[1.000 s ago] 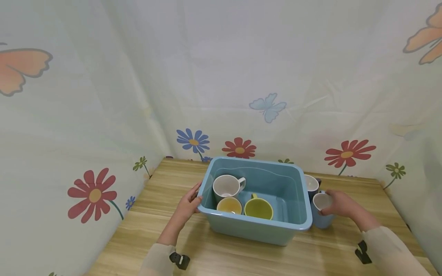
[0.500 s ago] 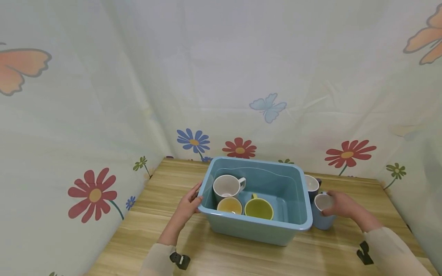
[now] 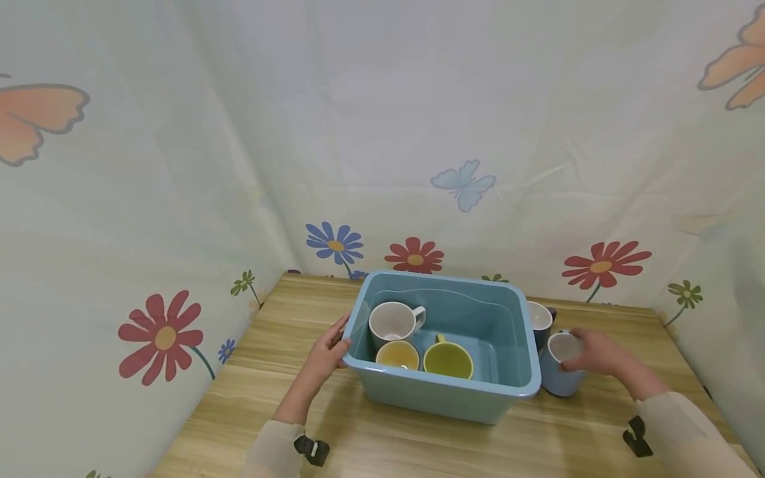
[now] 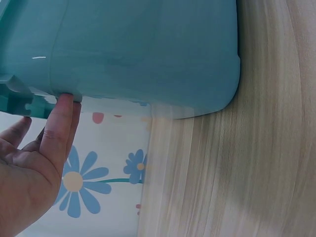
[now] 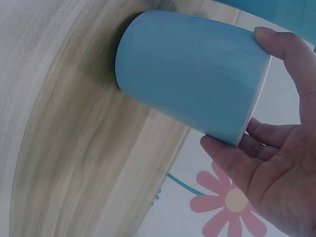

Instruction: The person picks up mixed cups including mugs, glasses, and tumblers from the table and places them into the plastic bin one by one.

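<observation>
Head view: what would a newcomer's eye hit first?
First, the big blue tub on the wooden table, with a white mug, yellow mug and green mug inside. Next, the pale blue mug just right of it, pinched near its rim by the right grip. Behind, the flowered backdrop.
</observation>
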Demonstrator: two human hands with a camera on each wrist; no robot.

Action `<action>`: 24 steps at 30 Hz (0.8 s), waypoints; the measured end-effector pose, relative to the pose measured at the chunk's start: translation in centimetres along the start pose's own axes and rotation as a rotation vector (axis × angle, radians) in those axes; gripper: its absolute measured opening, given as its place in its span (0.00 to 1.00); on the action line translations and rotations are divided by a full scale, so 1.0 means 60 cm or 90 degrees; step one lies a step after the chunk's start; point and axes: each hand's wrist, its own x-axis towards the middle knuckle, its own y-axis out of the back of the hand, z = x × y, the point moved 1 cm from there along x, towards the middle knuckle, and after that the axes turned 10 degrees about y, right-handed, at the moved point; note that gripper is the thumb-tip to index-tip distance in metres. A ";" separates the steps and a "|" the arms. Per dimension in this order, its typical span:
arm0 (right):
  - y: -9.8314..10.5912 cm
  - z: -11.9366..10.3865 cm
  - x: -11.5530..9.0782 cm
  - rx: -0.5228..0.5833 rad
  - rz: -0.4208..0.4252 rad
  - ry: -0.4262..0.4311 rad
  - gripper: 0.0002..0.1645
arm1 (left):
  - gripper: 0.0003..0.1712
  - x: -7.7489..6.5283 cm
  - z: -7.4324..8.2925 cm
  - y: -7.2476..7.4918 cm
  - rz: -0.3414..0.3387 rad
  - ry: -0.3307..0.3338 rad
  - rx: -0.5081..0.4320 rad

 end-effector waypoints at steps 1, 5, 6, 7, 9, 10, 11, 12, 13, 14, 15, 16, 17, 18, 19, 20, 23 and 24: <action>0.002 -0.001 -0.001 0.000 -0.003 -0.001 0.52 | 0.35 0.000 0.000 0.000 -0.001 0.000 0.001; 0.009 -0.008 -0.007 0.002 -0.009 -0.001 0.52 | 0.35 0.001 0.000 0.000 -0.004 -0.004 0.001; 0.010 -0.009 -0.008 0.002 -0.009 0.001 0.52 | 0.35 0.001 0.000 0.000 -0.005 -0.002 -0.002; 0.012 -0.010 -0.010 0.002 -0.009 0.005 0.51 | 0.35 0.001 -0.001 0.000 -0.006 -0.003 -0.003; 0.015 -0.011 -0.012 -0.002 -0.007 0.005 0.51 | 0.35 0.000 -0.001 0.001 -0.006 0.000 -0.003; 0.017 -0.011 -0.013 -0.004 -0.005 0.005 0.51 | 0.35 0.000 -0.001 0.001 -0.006 -0.001 -0.002; 0.019 -0.011 -0.014 -0.004 -0.003 0.004 0.51 | 0.35 0.000 -0.001 0.001 -0.006 -0.001 -0.002; 0.021 -0.012 -0.015 -0.004 -0.001 0.004 0.51 | 0.35 0.001 -0.001 0.001 -0.005 -0.001 -0.003; 0.022 -0.011 -0.015 -0.006 0.001 0.006 0.51 | 0.35 0.001 -0.001 0.001 -0.005 -0.002 -0.002; 0.024 -0.011 -0.016 -0.007 0.002 0.006 0.50 | 0.35 0.001 -0.001 0.001 -0.004 -0.003 -0.002; 0.024 -0.011 -0.016 -0.006 0.003 0.011 0.50 | 0.35 0.001 -0.001 0.001 -0.004 -0.004 -0.002; 0.025 -0.011 -0.017 -0.007 0.003 0.015 0.49 | 0.35 0.001 -0.001 0.001 -0.004 -0.004 -0.003; 0.026 -0.010 -0.017 -0.008 0.004 0.018 0.48 | 0.35 0.001 -0.002 0.001 -0.003 -0.002 -0.004; 0.027 -0.010 -0.017 -0.009 0.004 0.021 0.48 | 0.35 0.002 -0.002 0.001 -0.003 -0.002 -0.005; 0.028 -0.010 -0.018 -0.011 0.004 0.024 0.47 | 0.35 0.002 -0.002 0.001 -0.003 -0.002 -0.005; 0.029 -0.010 -0.018 -0.013 0.006 0.026 0.46 | 0.35 0.002 -0.002 0.001 -0.003 -0.002 -0.006; 0.034 -0.010 -0.020 -0.016 0.013 0.037 0.44 | 0.35 0.002 -0.003 0.001 -0.004 -0.001 -0.007; 0.035 -0.010 -0.021 -0.017 0.014 0.042 0.44 | 0.35 0.001 -0.003 0.000 -0.004 -0.001 -0.008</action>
